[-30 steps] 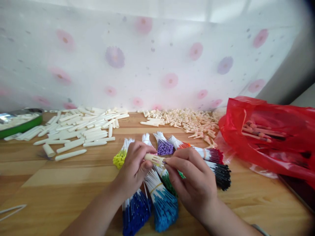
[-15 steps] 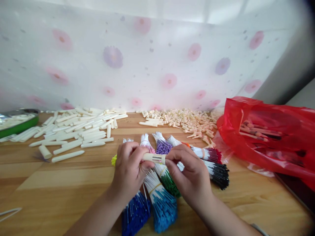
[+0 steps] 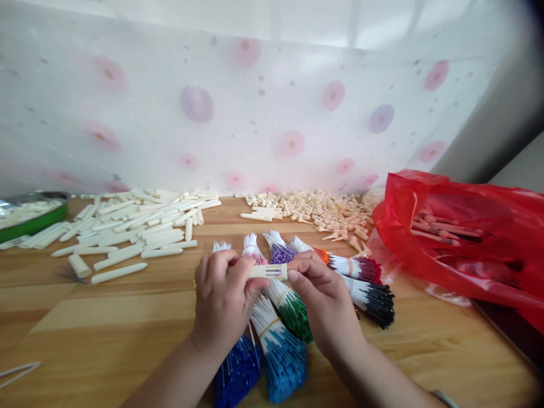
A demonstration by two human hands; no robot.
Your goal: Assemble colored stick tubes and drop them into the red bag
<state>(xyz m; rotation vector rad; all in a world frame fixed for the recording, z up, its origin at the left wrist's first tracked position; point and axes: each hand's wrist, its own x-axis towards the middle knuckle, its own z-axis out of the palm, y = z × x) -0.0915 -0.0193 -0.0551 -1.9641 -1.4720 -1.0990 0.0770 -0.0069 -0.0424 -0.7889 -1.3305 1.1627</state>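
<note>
Between my hands a cream slotted pen barrel lies level, with thin coloured pieces showing in its slots. My left hand wraps its fingers round the barrel's left part. At the other end, my right hand pinches the tip with thumb and forefinger. Beneath and around the hands, bundles of thin white refills fan out: dark blue, light blue, green, black, dark red, orange, purple and pink.
White pen tubes are heaped at the back left beside a green-rimmed tray. Small cream parts form a pile at the back centre. A red plastic bag holding pens sits at the right on the wooden table.
My right hand has shifted slightly left and inward, uncovering more of the green and orange bundles. The barrel stays between both hands. The view has moved a little.
</note>
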